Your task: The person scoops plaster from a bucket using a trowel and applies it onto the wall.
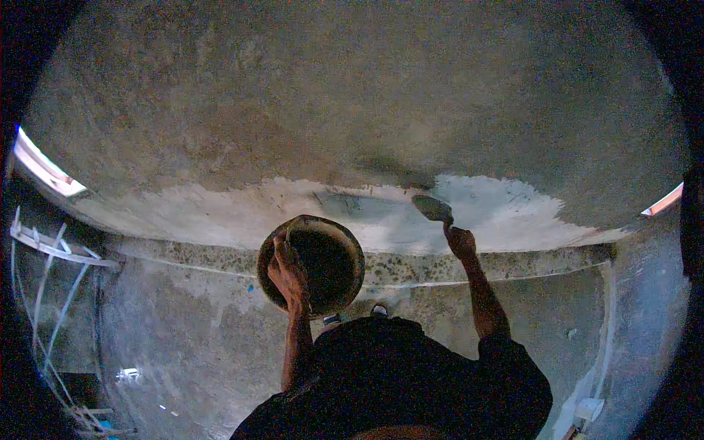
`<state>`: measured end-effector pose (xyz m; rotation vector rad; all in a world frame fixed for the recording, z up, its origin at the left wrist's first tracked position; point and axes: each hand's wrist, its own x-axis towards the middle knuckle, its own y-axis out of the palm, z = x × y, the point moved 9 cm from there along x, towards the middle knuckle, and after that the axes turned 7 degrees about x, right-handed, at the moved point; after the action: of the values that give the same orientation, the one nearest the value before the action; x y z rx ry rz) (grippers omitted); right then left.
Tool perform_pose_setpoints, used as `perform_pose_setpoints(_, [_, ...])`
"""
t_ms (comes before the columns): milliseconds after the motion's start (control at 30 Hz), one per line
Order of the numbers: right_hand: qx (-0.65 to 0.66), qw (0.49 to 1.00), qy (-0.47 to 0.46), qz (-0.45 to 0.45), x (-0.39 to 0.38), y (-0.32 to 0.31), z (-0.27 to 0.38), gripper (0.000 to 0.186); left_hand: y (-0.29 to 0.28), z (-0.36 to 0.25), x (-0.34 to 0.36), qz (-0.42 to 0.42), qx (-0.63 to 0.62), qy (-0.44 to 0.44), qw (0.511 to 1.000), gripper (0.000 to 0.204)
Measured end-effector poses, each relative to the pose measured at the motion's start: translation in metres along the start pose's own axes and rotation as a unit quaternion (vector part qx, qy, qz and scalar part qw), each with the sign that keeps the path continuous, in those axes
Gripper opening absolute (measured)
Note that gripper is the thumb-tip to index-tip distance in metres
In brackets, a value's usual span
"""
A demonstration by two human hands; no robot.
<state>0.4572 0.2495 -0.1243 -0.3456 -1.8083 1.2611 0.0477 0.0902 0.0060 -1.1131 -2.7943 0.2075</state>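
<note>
My left hand (pixel 286 273) is closed at the left side of a round, pail-like container (pixel 357 258), held up in front of my body. Its inside is dark, and what it contains cannot be made out. A pointed trowel (pixel 431 208) is gripped by its handle in my right hand (pixel 462 242), at arm's length. The blade lies against or just in front of the wall, over a pale unevenly edged patch (pixel 499 209). Above that patch, the wall (pixel 352 95) has a rough grey-brown coat, with a darker smear just up and left of the blade.
A speckled ledge or strip (pixel 198 257) runs along the wall's foot. Wooden ladder-like framing (pixel 55 253) stands at the left. Bright openings (pixel 48 165) show at both sides. A small white object (pixel 589 409) lies at the lower right. My feet (pixel 379 311) stand on the grey floor.
</note>
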Motion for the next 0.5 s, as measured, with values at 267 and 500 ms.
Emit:
perform_pose_setpoints(267, [0.051, 0.996, 0.056, -0.052, 0.075, 0.029, -0.01, 0.021, -0.004, 0.028, 0.004, -0.016, 0.079, 0.09, 0.993, 0.043])
perform_pose_setpoints(500, [-0.079, 0.982, 0.099, 0.143, -0.003, 0.03, -0.081, 0.022, -0.008, 0.022, -0.005, 0.017, 0.039, -0.172, 0.984, 0.05])
